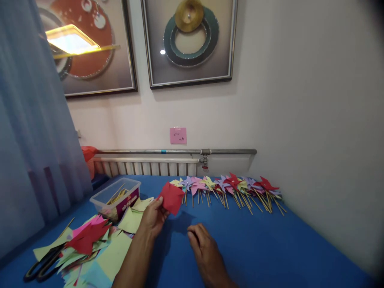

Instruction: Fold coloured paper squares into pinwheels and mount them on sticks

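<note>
My left hand [155,216] pinches a red paper square [173,199] by its left edge and holds it up above the blue table [240,248]. To the right, my right hand [204,250] is low over the table, its fingers curled together; whether anything small is between them is hidden. A heap of cut paper [115,250] in green, blue, red and pink lies left of my left forearm. Black-handled scissors [45,264] rest at that heap's left side, their blades covered by paper.
A clear plastic box [115,196] with thin sticks stands at the back left. Finished paper pinwheels [222,184] on sticks lie in a row along the table's far edge. Behind are a radiator [144,166] and a pipe [180,152]; a blue curtain [39,120] hangs at left.
</note>
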A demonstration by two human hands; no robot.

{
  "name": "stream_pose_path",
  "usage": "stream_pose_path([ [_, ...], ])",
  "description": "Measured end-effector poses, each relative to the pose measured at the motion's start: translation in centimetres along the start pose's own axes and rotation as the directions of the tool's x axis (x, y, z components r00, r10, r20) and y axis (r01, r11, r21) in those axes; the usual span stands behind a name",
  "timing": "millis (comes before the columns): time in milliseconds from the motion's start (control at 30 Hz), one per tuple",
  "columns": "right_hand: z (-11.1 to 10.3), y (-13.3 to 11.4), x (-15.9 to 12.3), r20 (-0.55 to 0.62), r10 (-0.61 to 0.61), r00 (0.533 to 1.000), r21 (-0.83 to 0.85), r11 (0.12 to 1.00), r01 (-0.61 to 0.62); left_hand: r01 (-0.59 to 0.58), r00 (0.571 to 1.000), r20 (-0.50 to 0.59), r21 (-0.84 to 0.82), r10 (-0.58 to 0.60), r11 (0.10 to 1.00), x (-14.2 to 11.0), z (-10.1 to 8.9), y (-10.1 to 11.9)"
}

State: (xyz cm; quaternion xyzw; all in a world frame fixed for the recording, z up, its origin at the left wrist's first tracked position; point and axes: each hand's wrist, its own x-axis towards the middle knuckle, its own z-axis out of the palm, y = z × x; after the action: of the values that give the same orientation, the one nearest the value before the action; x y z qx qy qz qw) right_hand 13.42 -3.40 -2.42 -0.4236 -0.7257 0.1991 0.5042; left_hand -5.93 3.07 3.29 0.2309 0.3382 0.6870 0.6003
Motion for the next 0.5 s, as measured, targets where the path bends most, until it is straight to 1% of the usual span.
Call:
stream_pose_path([
  [67,0.1,-0.2,-0.2,-0.019,0.024,1.000,0.051,0.998,-0.023,-0.039,0.999,0.014,0.050,0.038,0.998,-0.1,-0.1,-2.0],
  [133,0.3,-0.1,0.1,-0.024,0.106,0.994,0.124,0.987,-0.102,-0.120,0.993,0.030,0.176,0.117,0.977,-0.2,-0.3,-3.4],
  [167,0.5,0.0,0.4,-0.015,0.174,0.985,0.182,0.969,-0.168,-0.176,0.984,0.050,0.277,0.168,0.945,-0.3,-0.3,-3.9],
  [200,0.8,0.0,0.9,0.003,0.251,0.968,0.258,0.935,-0.243,-0.249,0.968,0.088,0.397,0.234,0.883,-0.5,-0.3,-4.2],
  [233,1.0,0.1,1.5,0.034,0.331,0.943,0.350,0.880,-0.322,-0.346,0.937,0.152,0.518,0.313,0.783,-0.9,-0.2,-4.6],
  [267,1.2,0.0,2.0,0.071,0.397,0.915,0.457,0.802,-0.383,-0.458,0.885,0.249,0.617,0.394,0.640,-1.3,0.0,-4.8],
  [300,1.4,-0.1,2.6,0.115,0.440,0.891,0.562,0.710,-0.424,-0.574,0.806,0.367,0.675,0.464,0.463,-1.8,0.2,-5.1],
  [333,1.5,-0.2,3.1,0.156,0.459,0.874,0.659,0.611,-0.438,-0.674,0.705,0.488,0.687,0.514,0.272,-2.3,0.4,-5.4],
  [367,1.6,-0.3,3.5,0.185,0.463,0.867,0.736,0.519,-0.434,-0.739,0.601,0.595,0.668,0.533,0.088,-2.8,0.7,-5.7],
  [400,1.6,-0.3,3.7,0.197,0.466,0.862,0.791,0.445,-0.421,-0.770,0.509,0.680,0.634,0.528,-0.075,-3.3,0.9,-6.0],
  [433,1.6,-0.3,3.9,0.190,0.476,0.859,0.830,0.389,-0.399,-0.776,0.437,0.744,0.596,0.506,-0.207,-3.7,1.1,-6.4],
  [467,1.5,-0.1,3.9,0.168,0.498,0.851,0.857,0.353,-0.376,-0.770,0.388,0.792,0.560,0.471,-0.307,-4.1,1.2,-6.7],
  [500,1.4,0.3,3.9,0.135,0.531,0.836,0.874,0.333,-0.353,-0.763,0.361,0.826,0.528,0.433,-0.372,-4.4,1.3,-6.9],
])
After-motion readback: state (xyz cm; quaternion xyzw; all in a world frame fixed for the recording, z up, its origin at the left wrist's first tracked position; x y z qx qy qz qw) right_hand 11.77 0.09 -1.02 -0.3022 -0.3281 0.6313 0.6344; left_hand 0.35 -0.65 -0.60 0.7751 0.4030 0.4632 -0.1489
